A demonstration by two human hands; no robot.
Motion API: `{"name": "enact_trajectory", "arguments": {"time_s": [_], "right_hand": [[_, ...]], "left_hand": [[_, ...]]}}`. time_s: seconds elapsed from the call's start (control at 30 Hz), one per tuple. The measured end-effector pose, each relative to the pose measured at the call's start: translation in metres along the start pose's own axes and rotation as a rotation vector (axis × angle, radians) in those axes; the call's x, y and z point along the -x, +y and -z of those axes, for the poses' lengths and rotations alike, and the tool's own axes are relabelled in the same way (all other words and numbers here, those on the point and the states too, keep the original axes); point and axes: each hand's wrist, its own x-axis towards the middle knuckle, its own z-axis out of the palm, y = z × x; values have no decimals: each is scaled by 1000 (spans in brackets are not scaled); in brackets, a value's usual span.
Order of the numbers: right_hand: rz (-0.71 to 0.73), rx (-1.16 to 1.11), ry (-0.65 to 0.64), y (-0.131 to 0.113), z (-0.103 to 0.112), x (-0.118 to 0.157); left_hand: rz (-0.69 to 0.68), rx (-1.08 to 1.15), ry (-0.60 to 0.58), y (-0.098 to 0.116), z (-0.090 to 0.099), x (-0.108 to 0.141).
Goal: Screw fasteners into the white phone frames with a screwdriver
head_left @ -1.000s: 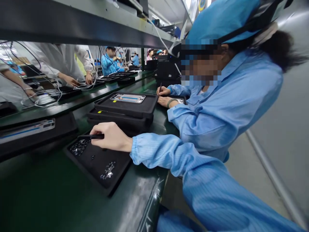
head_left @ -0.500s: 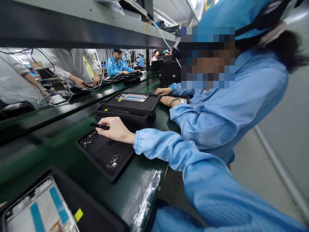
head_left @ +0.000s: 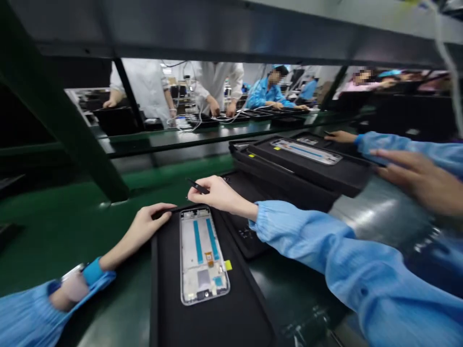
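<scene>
In my right hand point(head_left: 220, 193) I hold slim black tweezers point(head_left: 198, 186), pinched between thumb and fingers above the far end of a phone frame point(head_left: 202, 250). The silvery frame has blue strips and an orange flex piece, and a yellow tab point(head_left: 227, 265) sticks out at its side. It lies in a black foam tray point(head_left: 235, 308). My left hand point(head_left: 148, 222) rests on that tray's far left corner, thumb and forefinger stretched out and apart. Partly hidden behind my right arm is a black parts tray point(head_left: 237, 193) with small pieces in it.
Stacked black trays point(head_left: 278, 176) stand to the right, another phone frame point(head_left: 307, 150) on top. A co-worker's blurred hand point(head_left: 427, 178) and another hand point(head_left: 340, 137) are at the right. A green post point(head_left: 72, 115) rises at left; a metal shelf point(head_left: 217, 33) spans overhead.
The view has swung left, bringing my left hand and the whole phone frame into sight. My right hand, with the tweezers, has moved from over the parts tray to the frame's far end.
</scene>
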Motion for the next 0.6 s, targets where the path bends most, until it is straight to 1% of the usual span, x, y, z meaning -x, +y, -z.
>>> {"name": "enact_trajectory", "arguments": {"time_s": [0.07,0.13,0.2,0.23,0.33,0.47,0.53,0.6], "right_hand": [[-13,-40,-57,13,-8,-3],[-36,-70,-94,23,-14,-3],[-57,-105,-110,29,-17,-1],[-63,-125,-116,31,-18,0],[-67,-184,-130,34,-20,4],[-72,-202,-120,35,-23,8],[-71,-215,-87,36,-25,8],[-54,-250,-6,38,-27,7]], "left_hand": [[-86,-199,23,-11,-4,-1],[-227,-343,66,-16,-10,-1],[-352,-381,93,-15,-17,1],[-393,-392,81,-14,-20,2],[-440,-433,7,-13,-25,1],[-448,-528,-44,-19,-24,-2],[-464,-585,-68,-18,-23,-3],[-504,-632,-122,-13,-22,-5]]}}
